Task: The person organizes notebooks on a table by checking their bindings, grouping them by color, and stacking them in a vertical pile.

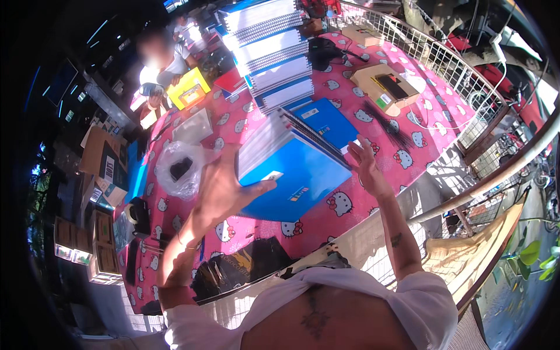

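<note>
A blue-covered spiral notebook [326, 181] stands tilted over the table in front of me, its white pages turned to the left and its black coil along the upper right edge. My left hand [224, 184] grips its left side, thumb across the blue cover and the other fingers partly hidden by the pages. At the right end of the coil, my right hand [367, 169] is open with its fingers apart; whether it touches the notebook I cannot tell. Just behind lies another blue notebook [329, 119], flat on the table.
A tall stack of spiral notebooks [274, 58] rises beyond. Pink patterned cloth [408, 134] covers the table. Around lie a clear plastic bag [175, 169], loose black coils [388, 125], a brown cardboard package [385, 87] and a dark bag [251, 265]. Across sits a person [166, 64] near a yellow folder [189, 90].
</note>
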Demonstrator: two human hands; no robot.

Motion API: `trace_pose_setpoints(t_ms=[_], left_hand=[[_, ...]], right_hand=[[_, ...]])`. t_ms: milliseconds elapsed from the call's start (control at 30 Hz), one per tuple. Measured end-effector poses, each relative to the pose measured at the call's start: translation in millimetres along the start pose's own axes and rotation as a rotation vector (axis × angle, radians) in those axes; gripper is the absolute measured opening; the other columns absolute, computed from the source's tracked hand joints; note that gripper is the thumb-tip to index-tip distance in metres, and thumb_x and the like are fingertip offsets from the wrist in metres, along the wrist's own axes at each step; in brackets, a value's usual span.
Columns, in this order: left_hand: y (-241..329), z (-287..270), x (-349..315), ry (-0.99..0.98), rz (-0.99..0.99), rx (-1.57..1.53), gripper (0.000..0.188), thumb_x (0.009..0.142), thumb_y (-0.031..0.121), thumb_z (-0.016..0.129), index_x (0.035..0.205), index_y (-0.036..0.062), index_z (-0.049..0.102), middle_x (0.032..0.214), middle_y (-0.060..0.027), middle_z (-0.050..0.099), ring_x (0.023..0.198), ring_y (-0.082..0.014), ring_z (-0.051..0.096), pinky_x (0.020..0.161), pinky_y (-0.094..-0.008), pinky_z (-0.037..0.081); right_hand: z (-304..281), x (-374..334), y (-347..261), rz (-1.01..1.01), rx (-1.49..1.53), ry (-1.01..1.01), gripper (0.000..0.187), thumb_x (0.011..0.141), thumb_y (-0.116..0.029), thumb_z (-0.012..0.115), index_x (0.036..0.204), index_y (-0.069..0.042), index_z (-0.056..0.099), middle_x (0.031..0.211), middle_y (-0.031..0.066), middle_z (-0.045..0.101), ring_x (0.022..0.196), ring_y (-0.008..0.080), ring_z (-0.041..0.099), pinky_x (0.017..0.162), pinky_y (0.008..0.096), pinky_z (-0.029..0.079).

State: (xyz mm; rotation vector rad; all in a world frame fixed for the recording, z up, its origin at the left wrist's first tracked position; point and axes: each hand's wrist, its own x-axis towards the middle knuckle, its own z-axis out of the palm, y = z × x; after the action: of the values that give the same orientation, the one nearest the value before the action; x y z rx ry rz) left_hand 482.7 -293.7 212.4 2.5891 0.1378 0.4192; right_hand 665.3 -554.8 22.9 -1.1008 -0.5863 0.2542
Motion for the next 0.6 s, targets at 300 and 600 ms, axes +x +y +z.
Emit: trace_pose_setpoints(t_ms=[300, 600], left_hand=[[-98, 165, 136, 0.169, -0.693, -1.252, 0.060, 0.081, 0.037, 0.078, 0.122, -0.0017, 0.058, 0.112, -0.0139, 0.064, 0.093, -0.0224, 0.066, 0.078, -0.0353, 0.056], [-134, 273, 184, 0.140, -0.787, -0.587, 0.069, 0.072, 0.059, 0.076, 0.104, -0.0018, 0.070, 0.099, -0.0173, 0.070, 0.091, -0.0261, 0.069, 0.078, -0.0388, 0.054]], right_hand=[[-78, 172, 7, 0.423, -0.094, -0.048, 0.055, 0.085, -0.033, 0.072, 0.125, -0.004, 0.049, 0.110, 0.0059, 0.060, 0.103, 0.0175, 0.056, 0.089, 0.0307, 0.045], [-147, 219, 110, 0.489, -0.223, 0.114, 0.051, 0.082, -0.032, 0.069, 0.120, -0.001, 0.058, 0.110, 0.0126, 0.061, 0.104, 0.0202, 0.056, 0.092, 0.0341, 0.044]])
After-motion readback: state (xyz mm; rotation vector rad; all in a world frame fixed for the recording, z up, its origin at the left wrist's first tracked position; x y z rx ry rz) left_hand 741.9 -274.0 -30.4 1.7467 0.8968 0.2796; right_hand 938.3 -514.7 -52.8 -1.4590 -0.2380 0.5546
